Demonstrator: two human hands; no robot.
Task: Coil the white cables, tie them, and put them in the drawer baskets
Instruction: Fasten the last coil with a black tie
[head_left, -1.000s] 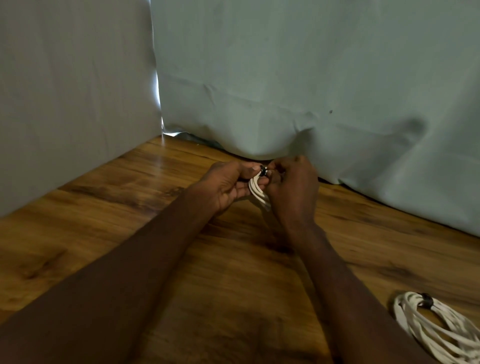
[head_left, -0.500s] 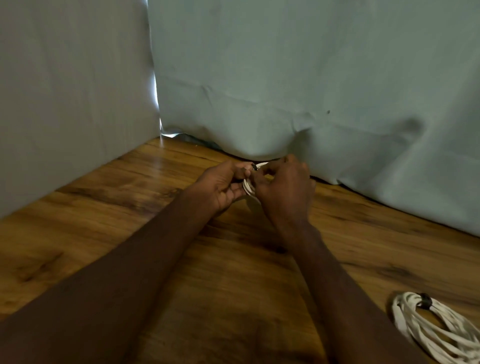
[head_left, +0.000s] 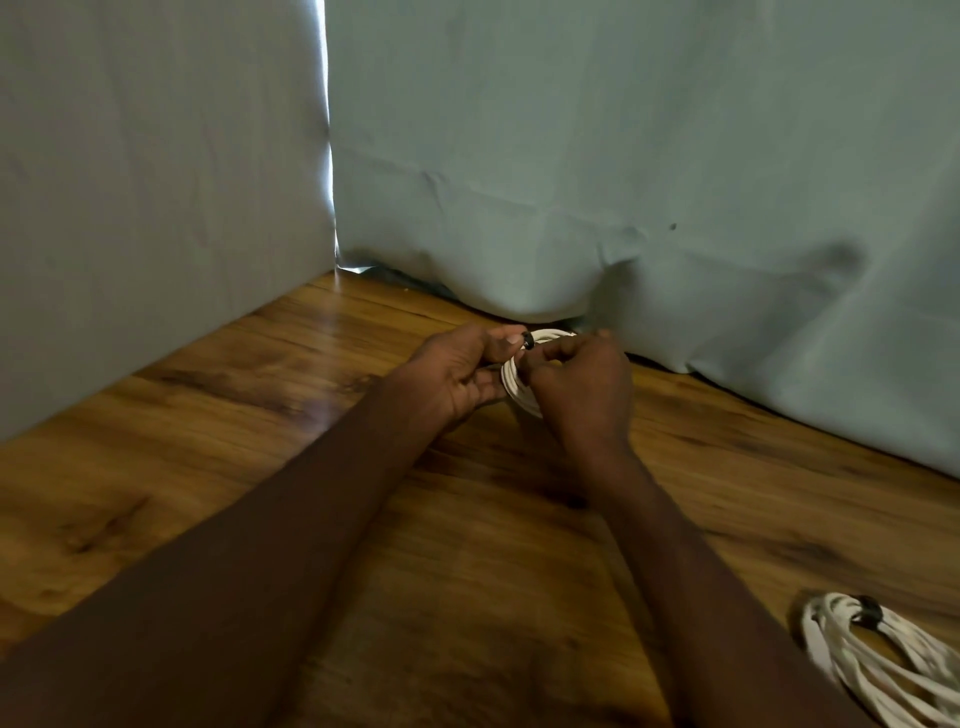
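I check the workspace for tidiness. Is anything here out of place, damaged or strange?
Nothing stands out. Both hands hold a small cable coil with a dark tie. A second tied coil lies on the table.

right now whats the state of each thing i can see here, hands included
left hand: grips the small coil, thumb by the black tie
right hand: fingers curled, pinching at the small coil
small white cable coil: coiled, held above the table between both hands
black tie: on the coil's top; fastened or not, cannot tell
second white cable coil: coiled, bound with a dark tie, lying on the wooden table
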